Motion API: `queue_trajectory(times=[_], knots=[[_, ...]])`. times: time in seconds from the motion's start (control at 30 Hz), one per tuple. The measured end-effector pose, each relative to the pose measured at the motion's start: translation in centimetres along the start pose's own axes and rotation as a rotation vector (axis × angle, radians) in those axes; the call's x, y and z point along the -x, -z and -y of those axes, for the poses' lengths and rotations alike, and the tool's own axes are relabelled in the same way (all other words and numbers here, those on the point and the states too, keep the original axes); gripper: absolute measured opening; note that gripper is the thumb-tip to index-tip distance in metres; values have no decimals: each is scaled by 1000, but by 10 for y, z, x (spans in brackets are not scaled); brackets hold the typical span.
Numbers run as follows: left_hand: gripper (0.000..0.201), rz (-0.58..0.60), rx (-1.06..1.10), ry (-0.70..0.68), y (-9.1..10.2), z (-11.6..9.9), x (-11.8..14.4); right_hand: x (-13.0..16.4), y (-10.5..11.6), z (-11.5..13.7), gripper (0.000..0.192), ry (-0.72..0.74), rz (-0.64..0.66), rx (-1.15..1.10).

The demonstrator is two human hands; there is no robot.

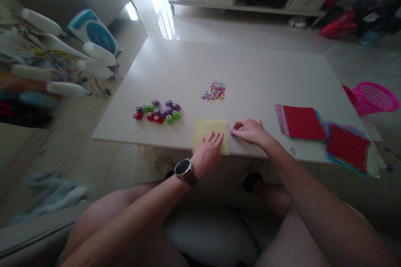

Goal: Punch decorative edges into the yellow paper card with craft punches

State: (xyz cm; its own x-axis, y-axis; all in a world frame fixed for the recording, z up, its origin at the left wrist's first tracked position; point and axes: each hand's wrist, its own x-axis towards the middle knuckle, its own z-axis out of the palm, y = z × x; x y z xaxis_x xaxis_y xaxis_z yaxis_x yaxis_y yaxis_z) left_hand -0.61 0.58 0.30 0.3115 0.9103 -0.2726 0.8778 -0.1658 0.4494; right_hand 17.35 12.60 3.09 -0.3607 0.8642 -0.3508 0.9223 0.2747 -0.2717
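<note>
Presently the left hand (208, 150) lies flat, fingers loosely spread, pressing the yellow paper sheet (206, 131) at the near table (250, 71) edge. At its 3 o'clock, the right hand (250, 130) has fingers curled narrow over a small purple punch (232, 132), touching the sheet's right edge. Paper cut-outs (214, 92) lie heaped at 12 o'clock; spare punches (158, 112) cluster at 10 o'clock. Red paper stacks (302, 122) sit at 3 o'clock. Contents of the pink basket (374, 98) beyond cannot be determined.
</note>
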Motion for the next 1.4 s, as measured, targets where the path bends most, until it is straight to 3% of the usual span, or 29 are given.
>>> queue_trajectory(times=[0.1, 0.2, 0.4, 0.5, 0.67, 0.83, 1.0, 1.23, 1.4], knots=[[76, 4, -7, 6, 3, -1, 2, 4, -5, -3, 20, 67, -15, 0], [74, 4, -15, 11, 6, -3, 4, 6, -8, -12, 17, 109, -122, -11], [71, -4, -45, 40, 7, -6, 3, 5, -13, -32, 15, 71, -232, 37], [69, -3, -69, 41, 7, -7, 2, 4, -15, -27, 26, 122, -253, -44], [67, -4, -101, 25, 7, -9, 3, 5, -18, -14, 39, 236, -168, -126], [65, 11, -102, 28, 10, -10, 4, 4, -26, -16, 42, 227, -105, -107], [63, 12, -109, 16, 9, -10, 4, 4, -27, -15, 72, 250, -193, -94], [52, -2, -130, 29, 14, -15, 6, 4, -21, -16, 45, 176, -231, -120], [32, 3, -130, 88, 25, -23, 14, 2, -27, -15, 48, 228, -174, -171]])
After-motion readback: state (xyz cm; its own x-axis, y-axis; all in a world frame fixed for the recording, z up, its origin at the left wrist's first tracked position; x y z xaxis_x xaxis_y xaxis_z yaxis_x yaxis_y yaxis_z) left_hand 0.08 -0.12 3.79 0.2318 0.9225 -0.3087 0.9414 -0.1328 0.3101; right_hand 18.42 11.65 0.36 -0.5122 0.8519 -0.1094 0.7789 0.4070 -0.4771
